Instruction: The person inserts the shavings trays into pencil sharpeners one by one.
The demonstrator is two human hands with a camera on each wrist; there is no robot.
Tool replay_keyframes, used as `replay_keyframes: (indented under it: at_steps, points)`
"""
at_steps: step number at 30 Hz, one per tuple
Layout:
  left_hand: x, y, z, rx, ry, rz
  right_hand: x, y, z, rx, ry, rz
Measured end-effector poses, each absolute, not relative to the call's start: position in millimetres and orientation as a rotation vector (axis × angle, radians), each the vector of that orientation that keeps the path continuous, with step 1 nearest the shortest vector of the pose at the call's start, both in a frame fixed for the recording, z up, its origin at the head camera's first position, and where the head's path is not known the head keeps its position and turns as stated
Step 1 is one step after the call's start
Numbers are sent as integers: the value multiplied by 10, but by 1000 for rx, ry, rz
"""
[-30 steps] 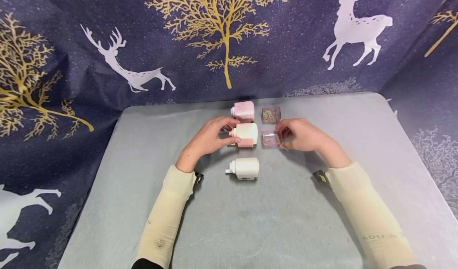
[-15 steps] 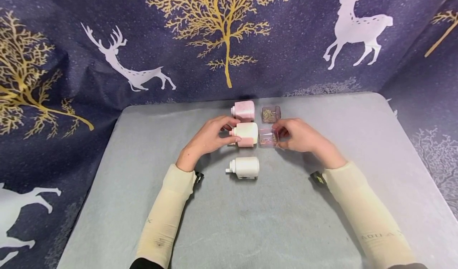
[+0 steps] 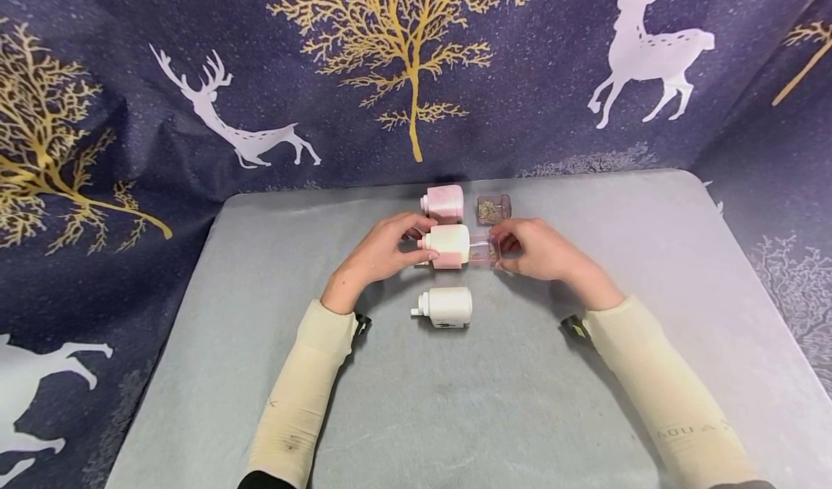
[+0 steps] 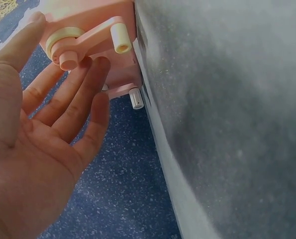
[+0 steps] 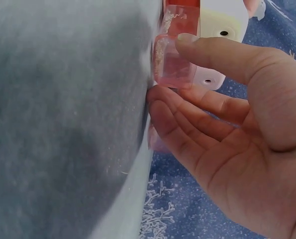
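In the head view my left hand (image 3: pixel 380 251) holds a cream-and-pink crank pencil sharpener (image 3: pixel 450 237) at its crank side, thumb and fingers on opposite sides. Its crank handle (image 4: pixel 121 39) shows in the left wrist view. Between thumb and fingers, my right hand (image 3: pixel 544 249) pinches a clear pink shavings drawer (image 3: pixel 482 251) with bits of shavings inside. The drawer's left end meets the sharpener's right side; how far it sits inside is hidden. In the right wrist view the thumb (image 5: pixel 215 52) lies on the drawer's wall.
Behind stands a pink sharpener (image 3: pixel 445 200), with a second clear drawer (image 3: pixel 494 209) holding shavings to its right. A white sharpener (image 3: pixel 447 305) sits nearer on the grey table (image 3: pixel 416 409). A dark patterned cloth (image 3: pixel 520 128) hangs past the table's far edge.
My right hand has moved left with the shavings drawer, closing the gap to the cream-and-pink sharpener. The left hand and the other things have stayed in place.
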State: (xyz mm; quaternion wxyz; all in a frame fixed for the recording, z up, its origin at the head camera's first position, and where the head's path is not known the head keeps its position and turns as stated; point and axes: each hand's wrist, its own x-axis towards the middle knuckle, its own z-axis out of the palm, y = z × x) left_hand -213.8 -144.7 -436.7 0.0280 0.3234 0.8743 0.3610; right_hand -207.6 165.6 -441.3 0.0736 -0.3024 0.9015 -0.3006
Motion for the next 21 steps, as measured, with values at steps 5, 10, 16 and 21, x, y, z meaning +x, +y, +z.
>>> replay_keyframes:
  at_steps: [5,10,16,21]
  points:
    - [-2146,-1450,-4376,1003,2692,1125,-2086,1639,-4448,-932,2704,-927]
    - [-2142,-1458,-4379,1001,2684,1145,-2095,1612,-4463,-949,2697,-944]
    - [-2134,-1455,-4373,1000,2700,1126,-2092,1578,-4473,-919,2684,-950]
    - [-2123,-1454,-4356,1015,2734,1090,-2096,1548,-4482,-917,2682,-963]
